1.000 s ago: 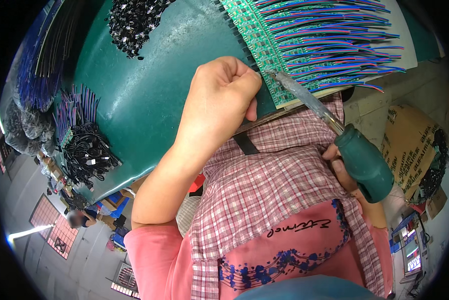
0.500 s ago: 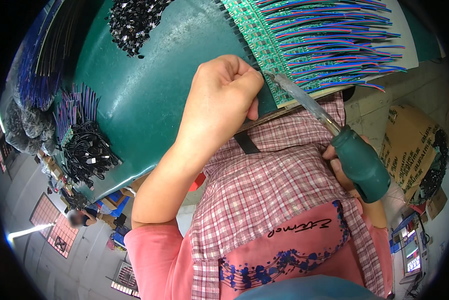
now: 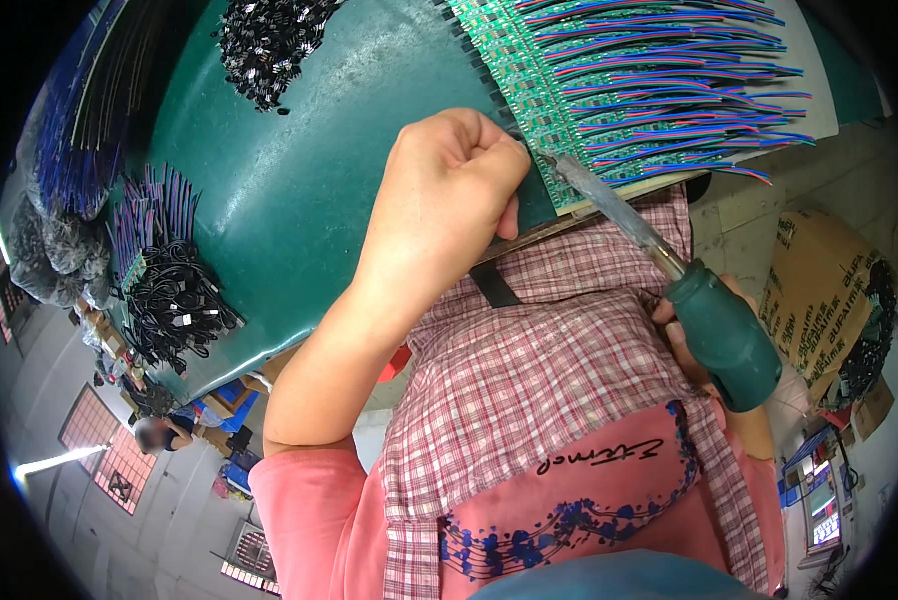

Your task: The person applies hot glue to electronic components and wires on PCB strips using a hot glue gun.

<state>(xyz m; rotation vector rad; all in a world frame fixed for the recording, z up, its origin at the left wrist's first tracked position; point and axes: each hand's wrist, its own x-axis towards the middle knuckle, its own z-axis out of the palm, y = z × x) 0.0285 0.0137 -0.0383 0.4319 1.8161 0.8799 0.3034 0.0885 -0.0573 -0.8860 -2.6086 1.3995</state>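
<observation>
My left hand [image 3: 449, 175] is closed in a pinch at the near left edge of a sheet of green circuit boards [image 3: 539, 110]. Whatever its fingertips hold is hidden from view. Mostly behind the green handle, my right hand [image 3: 672, 325] grips a soldering iron [image 3: 724, 335]. The iron's wrapped shaft slants up and left, and its tip is right beside the left fingertips, over the boards' near corner. Rows of blue, red and black wires [image 3: 689, 120] stick out from the boards to the right.
A green-topped table [image 3: 299, 190] lies under the work. At its back is a heap of small black connectors [image 3: 269, 45]. Black cables [image 3: 174, 310] and bundled wires [image 3: 79, 110] lie left. A cardboard box [image 3: 819, 290] stands right, and another person [image 3: 159, 435] is far left.
The soldering iron has shifted very slightly right and down. My left fingertips have edged a little to the right; the rest looks the same.
</observation>
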